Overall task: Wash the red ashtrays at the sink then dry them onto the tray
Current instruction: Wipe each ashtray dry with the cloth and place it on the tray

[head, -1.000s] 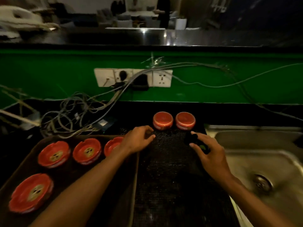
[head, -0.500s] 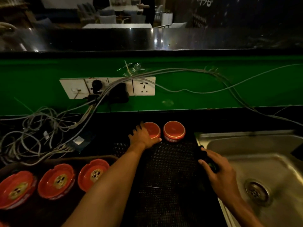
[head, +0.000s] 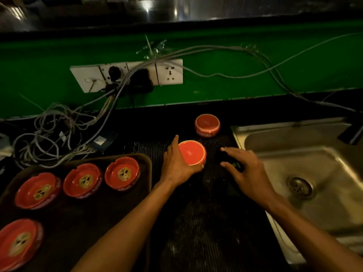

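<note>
My left hand (head: 176, 165) grips an upside-down red ashtray (head: 193, 153) above the black ribbed mat (head: 206, 213). A second upside-down red ashtray (head: 207, 125) stands on the mat's far end. My right hand (head: 245, 171) holds a dark scrubber with a green patch (head: 234, 164) near the sink's left rim. Several red ashtrays sit upright on the dark tray (head: 145, 163) at the left, the nearest one (head: 122, 174) close to my left wrist. The steel sink (head: 306, 173) lies at the right with its drain (head: 300, 186) visible.
A tangle of grey cables (head: 59, 130) lies on the counter behind the tray, running up to white wall sockets (head: 127, 74) on the green backsplash. More cables trail right above the sink. A dark object (head: 351, 130) sits at the sink's far right corner.
My left hand took hold of the left ashtray at the mat's far end and drew it toward me. My right hand stayed by the sink with the scrubber.
</note>
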